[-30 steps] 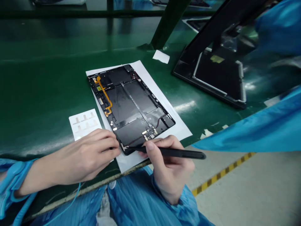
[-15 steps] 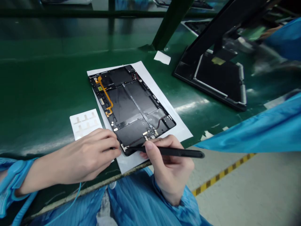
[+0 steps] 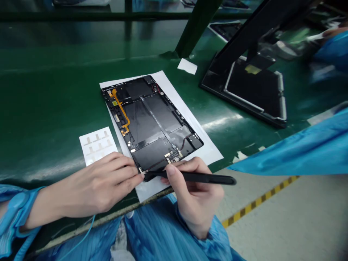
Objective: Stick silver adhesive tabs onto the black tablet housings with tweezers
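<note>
Fingers (image 3: 174, 173) of the right hand (image 3: 195, 197) are clamping a black tool (image 3: 195, 177), its tip touching the near corner of the opened tablet (image 3: 152, 123), where the left hand (image 3: 100, 186), fingers (image 3: 130, 178) drawn together, is pressing, the tablet lying on white paper (image 3: 210, 152) on the green desk (image 3: 54, 90), a sticker sheet (image 3: 96, 145) at its nine o'clock.

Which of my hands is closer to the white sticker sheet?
Left. The left hand lies right beside the sticker sheet, overlapping its near edge; the right hand, holding a black tool, is past the tablet's near corner.
</note>
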Motion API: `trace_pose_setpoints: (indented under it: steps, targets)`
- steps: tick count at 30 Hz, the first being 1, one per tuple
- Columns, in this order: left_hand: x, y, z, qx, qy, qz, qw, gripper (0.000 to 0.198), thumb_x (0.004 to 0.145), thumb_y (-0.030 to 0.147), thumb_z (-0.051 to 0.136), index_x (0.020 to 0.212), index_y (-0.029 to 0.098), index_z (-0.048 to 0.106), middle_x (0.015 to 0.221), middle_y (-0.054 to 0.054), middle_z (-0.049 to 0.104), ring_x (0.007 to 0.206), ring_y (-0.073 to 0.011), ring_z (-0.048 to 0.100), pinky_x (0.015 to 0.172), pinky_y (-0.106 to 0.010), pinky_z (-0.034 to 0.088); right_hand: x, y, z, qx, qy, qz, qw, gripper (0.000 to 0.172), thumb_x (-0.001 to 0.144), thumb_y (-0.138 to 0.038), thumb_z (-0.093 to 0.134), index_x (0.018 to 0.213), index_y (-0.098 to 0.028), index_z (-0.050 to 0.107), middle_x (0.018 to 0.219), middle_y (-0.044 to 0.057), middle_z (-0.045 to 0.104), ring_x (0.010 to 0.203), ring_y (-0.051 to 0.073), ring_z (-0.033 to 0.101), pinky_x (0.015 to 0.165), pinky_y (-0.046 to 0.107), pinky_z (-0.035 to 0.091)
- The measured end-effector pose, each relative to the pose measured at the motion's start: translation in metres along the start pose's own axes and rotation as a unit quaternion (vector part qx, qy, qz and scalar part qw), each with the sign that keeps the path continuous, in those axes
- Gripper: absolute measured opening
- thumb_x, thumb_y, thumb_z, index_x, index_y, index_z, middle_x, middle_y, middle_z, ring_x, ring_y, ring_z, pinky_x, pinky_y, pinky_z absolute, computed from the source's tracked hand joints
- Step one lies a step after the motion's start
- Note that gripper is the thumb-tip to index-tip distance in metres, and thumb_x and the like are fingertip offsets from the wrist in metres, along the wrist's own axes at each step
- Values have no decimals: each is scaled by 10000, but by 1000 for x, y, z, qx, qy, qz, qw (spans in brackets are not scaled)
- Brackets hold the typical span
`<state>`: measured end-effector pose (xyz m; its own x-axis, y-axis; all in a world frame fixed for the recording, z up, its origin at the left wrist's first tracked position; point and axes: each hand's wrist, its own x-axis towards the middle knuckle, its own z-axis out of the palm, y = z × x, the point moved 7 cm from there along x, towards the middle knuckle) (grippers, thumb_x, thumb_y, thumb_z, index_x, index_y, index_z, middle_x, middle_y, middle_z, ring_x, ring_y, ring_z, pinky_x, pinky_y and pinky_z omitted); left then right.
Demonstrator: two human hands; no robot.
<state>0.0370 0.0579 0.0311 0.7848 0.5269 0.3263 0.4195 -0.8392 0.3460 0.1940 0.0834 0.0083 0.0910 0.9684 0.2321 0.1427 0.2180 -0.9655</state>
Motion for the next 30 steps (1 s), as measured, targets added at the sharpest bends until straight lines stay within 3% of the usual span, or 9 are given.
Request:
trace_pose_setpoints:
  steps: [9,17,20,26,30]
  targets:
    - [0,1,1,-6,4,-19,1000,233,957,55,424,1130,17,575,961,-148,666,950,-243,608,784,-364,517,2,-3,2,-6,-5,4,1000,167,824,-137,664,696,-220,594,621,-19,625,527,137,587,467,255,472]
    - [-5,-5,3,-50,23,-120,991,292,959,78,381,1178,134,566,1044,-123,601,1046,-250,535,816,-384,487,0,-5,-2,-24,-19,-21,999,123,828,-135,662,745,-216,618,669,0,632,575,152,609,493,269,474]
    - [-5,-4,4,-40,17,-122,992,307,958,80,375,1188,147,567,1048,-122,593,1041,-251,530,810,-389,474,0,-5,-2,-7,-11,-27,1000,113,837,-150,661,762,-222,618,680,1,634,553,152,605,479,277,477]
    - [-1,-2,2,-15,24,-116,993,284,952,73,368,1134,120,581,991,-130,600,996,-264,544,752,-384,487,3,-5,11,4,-53,2,999,115,829,-147,654,748,-206,600,670,5,635,569,162,633,479,277,496]
    - [4,0,1,-16,-12,-91,996,265,939,57,389,1129,92,570,952,-137,609,958,-267,560,700,-373,518,3,-8,13,-8,-60,-24,998,138,812,-93,641,738,-198,590,665,-2,638,561,140,628,490,252,492]
